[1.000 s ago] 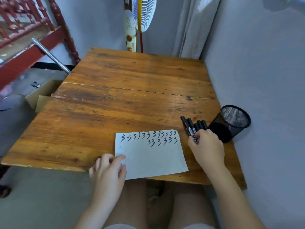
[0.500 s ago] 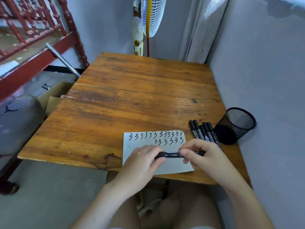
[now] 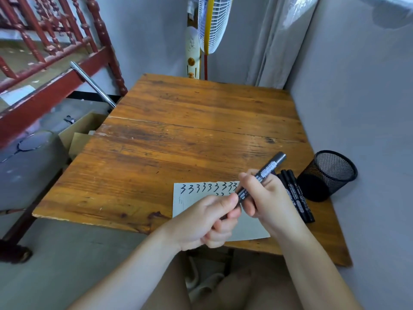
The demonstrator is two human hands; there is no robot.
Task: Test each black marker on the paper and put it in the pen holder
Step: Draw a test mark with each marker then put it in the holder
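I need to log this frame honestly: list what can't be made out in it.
Head view only:
- Held marker: its near end sits inside the left hand, so cap on or off is hidden.
- Paper: both hands cover much of it, including most of the second row of marks.
- Spare markers: the right hand overlaps them; count unclear.
- Mesh pen holder: dark inside; contents unseen.
- Marker label print: too small to read.
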